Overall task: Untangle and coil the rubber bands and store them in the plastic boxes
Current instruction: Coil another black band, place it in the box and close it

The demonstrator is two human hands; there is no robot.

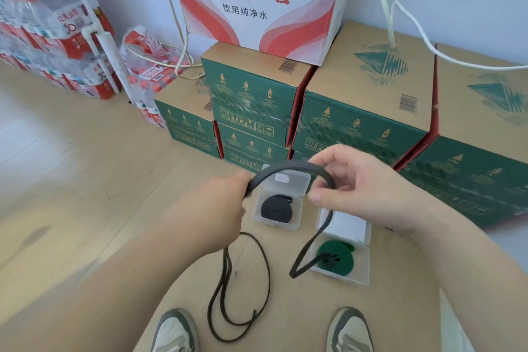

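**You hold the dark band stretched between both hands, above the two open boxes.**

Your left hand (217,208) has its fingers curled round the rubber band (291,166). Your right hand (357,188) pinches it between thumb and fingers. The held span runs left to right across the centre of the frame in a low arch. Most of the slack drops from your left hand into loose loops on the cardboard sheet (300,323) at lower centre. A shorter loop hangs from your right hand, in front of the box (363,263) with the green coil (340,258); whether it touches, I cannot tell. The other box (300,210), holding a black coil (275,210), lies just below the arch. For winding, your right hand looks the likely anchor, with slack feeding in from the left. Your right hand is also nearer both boxes.
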